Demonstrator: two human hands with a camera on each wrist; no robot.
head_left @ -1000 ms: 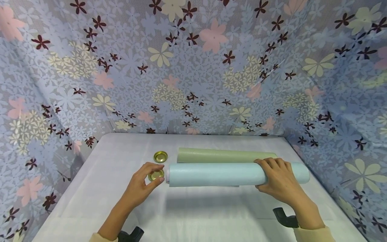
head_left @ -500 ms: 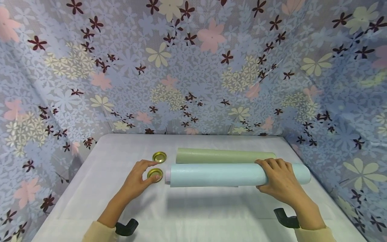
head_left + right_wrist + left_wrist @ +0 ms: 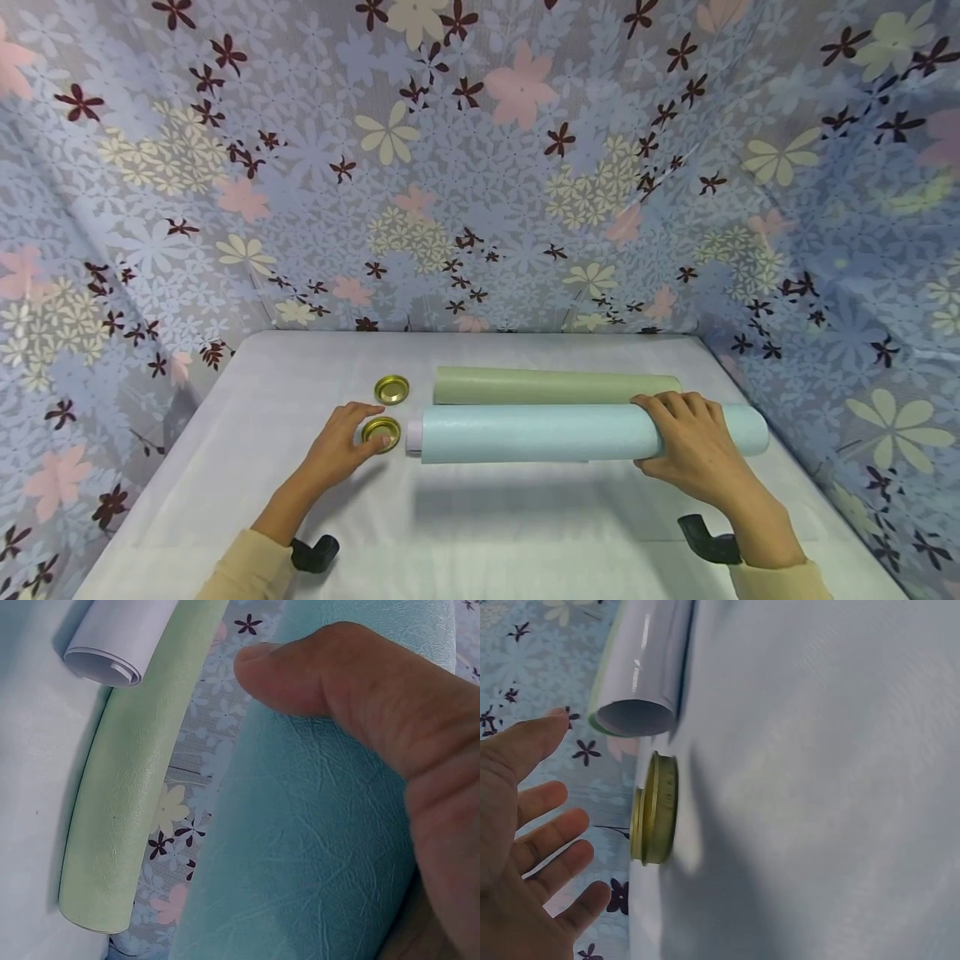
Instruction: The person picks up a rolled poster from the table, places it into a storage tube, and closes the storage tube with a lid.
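My right hand (image 3: 693, 442) grips a light blue roll of sheet material (image 3: 532, 433) near its right end, and the roll lies level across the view. In the right wrist view the thumb lies along the textured blue roll (image 3: 315, 825). My left hand (image 3: 337, 446) is empty, its thumb and fingers spread apart beside the nearer gold jar lid (image 3: 381, 434). Its thumb tip overlaps that lid in the head view. In the left wrist view the left hand (image 3: 532, 825) stands apart from the gold lids (image 3: 660, 810).
A second gold lid (image 3: 392, 389) lies just beyond the first. Behind the blue roll a pale green roll (image 3: 555, 387) lies on the white-covered table (image 3: 510, 533). The end of a white roll (image 3: 414, 437) shows past the blue one. Flowered cloth (image 3: 450, 167) hangs behind the table.
My left hand has drawn slightly left, away from the blue roll's end. The right hand still grips the blue roll in nearly the same place.
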